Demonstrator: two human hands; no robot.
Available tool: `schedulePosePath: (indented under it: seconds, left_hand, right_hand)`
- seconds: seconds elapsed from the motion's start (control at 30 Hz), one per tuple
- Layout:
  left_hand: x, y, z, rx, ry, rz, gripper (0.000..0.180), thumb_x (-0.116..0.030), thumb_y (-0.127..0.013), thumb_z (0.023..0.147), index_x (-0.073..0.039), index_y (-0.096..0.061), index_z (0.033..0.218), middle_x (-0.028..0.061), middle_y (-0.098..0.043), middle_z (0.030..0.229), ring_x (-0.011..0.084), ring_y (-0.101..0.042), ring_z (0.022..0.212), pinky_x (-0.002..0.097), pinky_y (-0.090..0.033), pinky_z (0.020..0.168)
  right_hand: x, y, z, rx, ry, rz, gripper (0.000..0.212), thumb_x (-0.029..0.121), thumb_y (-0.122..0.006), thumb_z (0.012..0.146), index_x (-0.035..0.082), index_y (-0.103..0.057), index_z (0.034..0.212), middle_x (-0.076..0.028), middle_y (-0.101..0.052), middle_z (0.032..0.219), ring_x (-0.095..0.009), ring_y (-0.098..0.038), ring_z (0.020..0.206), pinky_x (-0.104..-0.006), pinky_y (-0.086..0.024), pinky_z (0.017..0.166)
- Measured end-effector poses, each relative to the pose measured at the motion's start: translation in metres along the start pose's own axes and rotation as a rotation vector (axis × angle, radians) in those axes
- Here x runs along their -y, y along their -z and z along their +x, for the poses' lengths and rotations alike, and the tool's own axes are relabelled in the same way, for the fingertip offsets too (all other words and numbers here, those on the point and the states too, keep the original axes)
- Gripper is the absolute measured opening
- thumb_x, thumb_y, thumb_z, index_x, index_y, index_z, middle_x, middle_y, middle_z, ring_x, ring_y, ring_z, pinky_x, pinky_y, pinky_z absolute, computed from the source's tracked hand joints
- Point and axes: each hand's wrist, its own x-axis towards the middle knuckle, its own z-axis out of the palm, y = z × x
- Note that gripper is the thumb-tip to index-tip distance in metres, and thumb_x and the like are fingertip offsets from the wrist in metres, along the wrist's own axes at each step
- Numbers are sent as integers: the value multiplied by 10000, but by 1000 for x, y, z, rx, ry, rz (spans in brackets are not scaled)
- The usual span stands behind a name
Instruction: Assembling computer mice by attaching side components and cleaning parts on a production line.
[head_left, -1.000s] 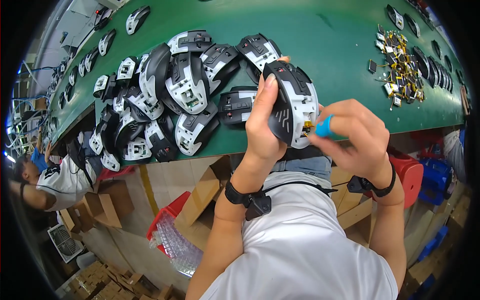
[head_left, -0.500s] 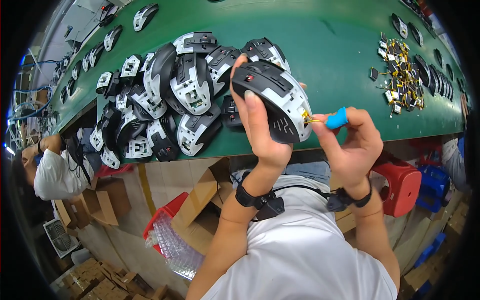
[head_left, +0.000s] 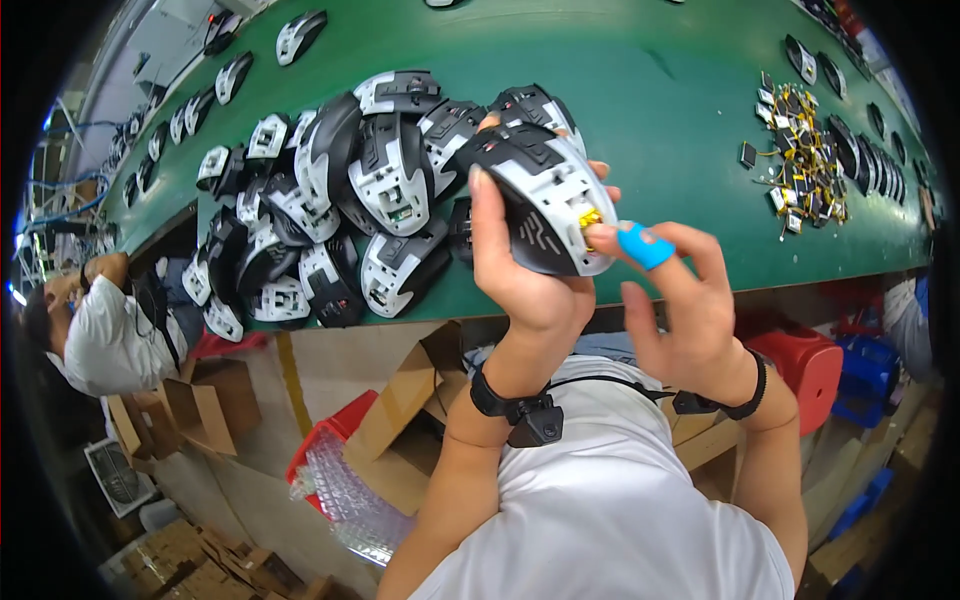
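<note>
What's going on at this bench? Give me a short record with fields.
Left hand: grips a black-and-white mouse shell, held above the bench edge
Right hand: blue-capped fingertip at a small yellow part on the shell
Bench: green
Left of hands: pile of similar shells
Far right: heap of small yellow parts
Below bench: cardboard boxes, red stool

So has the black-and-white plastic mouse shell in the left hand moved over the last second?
Yes. The black-and-white mouse shell, gripped by the left hand, has tilted and shifted left, toward the pile of shells on the green bench.
</note>
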Motion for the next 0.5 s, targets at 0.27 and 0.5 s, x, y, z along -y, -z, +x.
schedulePosePath:
  seconds: [0.27,0.5]
  left_hand:
    - [-5,-10,0,21,55,-64,496,-454,-280,976,-132,-440,1317,170,-587,1121,332,-607,894,439,-529,733]
    - [1,-10,3,-93,-61,81,527,-462,-277,971,-65,-509,1228,164,-611,1099,311,-622,871,440,-530,735]
  right_hand:
    - [0,-18,-13,-186,64,79,521,-154,-553,644,34,-555,1130,-136,-654,1155,-248,-570,865,-334,-456,783]
    - [16,-15,1,-158,41,-156,468,-106,-567,621,-2,-592,1077,-126,-649,1135,-242,-586,870,-322,-449,741]
